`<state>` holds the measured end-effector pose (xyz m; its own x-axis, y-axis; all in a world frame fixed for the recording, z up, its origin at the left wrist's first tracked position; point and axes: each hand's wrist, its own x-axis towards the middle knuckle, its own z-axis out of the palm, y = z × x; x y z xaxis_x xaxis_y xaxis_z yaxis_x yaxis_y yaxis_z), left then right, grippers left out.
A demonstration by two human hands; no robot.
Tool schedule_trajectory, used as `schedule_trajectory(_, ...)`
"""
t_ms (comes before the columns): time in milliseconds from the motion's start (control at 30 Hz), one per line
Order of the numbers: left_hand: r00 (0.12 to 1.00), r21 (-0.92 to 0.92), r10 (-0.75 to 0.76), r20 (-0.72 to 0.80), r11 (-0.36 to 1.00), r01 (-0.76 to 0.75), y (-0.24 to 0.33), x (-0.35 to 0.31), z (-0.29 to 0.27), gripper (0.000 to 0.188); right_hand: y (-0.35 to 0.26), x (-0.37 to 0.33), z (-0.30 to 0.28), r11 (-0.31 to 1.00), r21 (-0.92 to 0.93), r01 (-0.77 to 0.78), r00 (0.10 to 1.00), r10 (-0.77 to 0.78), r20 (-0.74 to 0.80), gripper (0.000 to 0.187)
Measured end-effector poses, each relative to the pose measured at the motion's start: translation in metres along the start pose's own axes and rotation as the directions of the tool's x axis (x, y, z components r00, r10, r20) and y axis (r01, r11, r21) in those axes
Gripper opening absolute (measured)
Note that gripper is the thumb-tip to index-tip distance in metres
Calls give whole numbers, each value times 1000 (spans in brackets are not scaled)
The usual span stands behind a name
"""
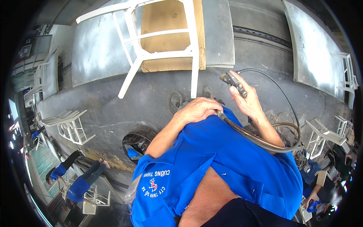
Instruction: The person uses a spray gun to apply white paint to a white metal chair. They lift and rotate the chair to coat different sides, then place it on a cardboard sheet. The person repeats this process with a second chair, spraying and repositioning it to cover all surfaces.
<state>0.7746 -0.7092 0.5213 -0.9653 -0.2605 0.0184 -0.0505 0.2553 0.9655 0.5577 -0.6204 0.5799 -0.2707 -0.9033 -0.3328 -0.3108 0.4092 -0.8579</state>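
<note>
My right hand (pixel 247 99) grips a small dark metal spray gun (pixel 237 85) with a brassy nozzle end, held in front of me. A thin black hose (pixel 278 81) runs from it, looping round to the right. At my belly, my left hand (pixel 199 109) is closed round the metal-ended tip of a thicker brownish hose (pixel 242 131); its fingertips are partly hidden. Beyond both hands stands a white wooden chair frame (pixel 194 41), its legs pointing toward me. Under it lies a brown cardboard sheet (pixel 166 44).
Grey metal panels (pixel 221 34) carry the cardboard. Another panel (pixel 315 45) leans at the right. A black bucket-like container (pixel 139 137) stands by my left elbow. White chairs (pixel 72 125) stand at left and right (pixel 321 136). Several people (pixel 81 187) in blue work farther off.
</note>
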Motion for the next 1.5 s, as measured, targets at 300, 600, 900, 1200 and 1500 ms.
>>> schedule_trajectory(300, 989, -39, 14, 145, 999, -9, -10, -30, -32, 34, -86, 24, 24, 814, -284, 506, 767, -576, -284, 54)
schedule_trajectory(600, 966, -97, 97, 241, 992, -76, -42, -119, -104, 35, -151, 24, 106, 827, -440, 350, 779, -518, -353, 48)
schedule_trajectory(900, 935, -173, 283, 213, 953, -249, -66, -199, -150, 27, -204, 14, 174, 947, -286, -143, 876, -13, -482, 55)
schedule_trajectory(1200, 947, -167, 226, 230, 968, -190, -61, -233, -191, 34, -304, 73, 228, 956, -294, 13, 976, -75, -203, 53)
schedule_trajectory(1500, 939, -163, 288, 185, 952, -260, -76, -252, -204, 33, -296, 45, 254, 924, -378, -49, 972, -44, -233, 53)
